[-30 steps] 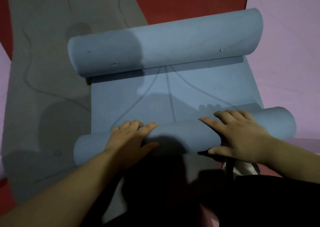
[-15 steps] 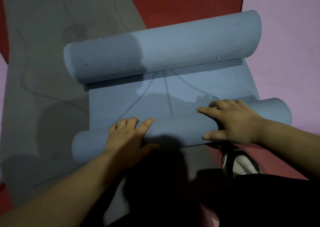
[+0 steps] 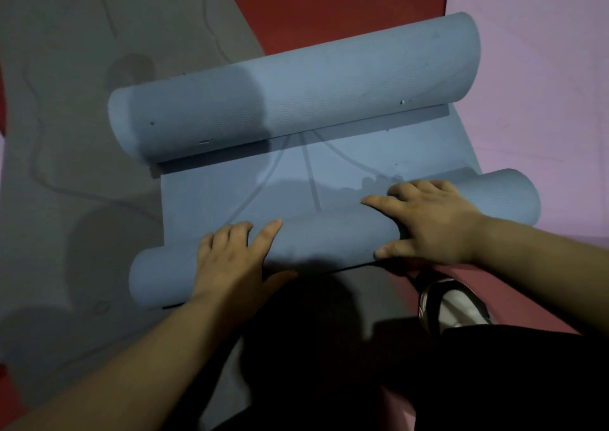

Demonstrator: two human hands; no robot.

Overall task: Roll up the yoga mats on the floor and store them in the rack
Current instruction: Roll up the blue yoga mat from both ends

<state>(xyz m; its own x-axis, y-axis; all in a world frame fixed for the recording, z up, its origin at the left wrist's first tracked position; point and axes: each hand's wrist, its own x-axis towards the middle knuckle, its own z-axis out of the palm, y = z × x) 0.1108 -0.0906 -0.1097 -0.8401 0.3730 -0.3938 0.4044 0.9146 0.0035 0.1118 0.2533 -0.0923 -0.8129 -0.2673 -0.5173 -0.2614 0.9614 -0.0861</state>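
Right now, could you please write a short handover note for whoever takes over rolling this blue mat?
Left hand and right hand: both pressed flat on the near roll of the blue mat, palms down, not gripping.
The far roll of the same mat lies curled; a flat stretch separates the two.
A grey mat and a pink mat lie unrolled.
Done: near end partly rolled.
Left: finish rolling, then the other mats; no rack in view.

Dim, uneven light. Broad soft shadow across blue yoga mat and grey mat; lower frame near black. Slight softness, wide-angle bending at edges. No glare.
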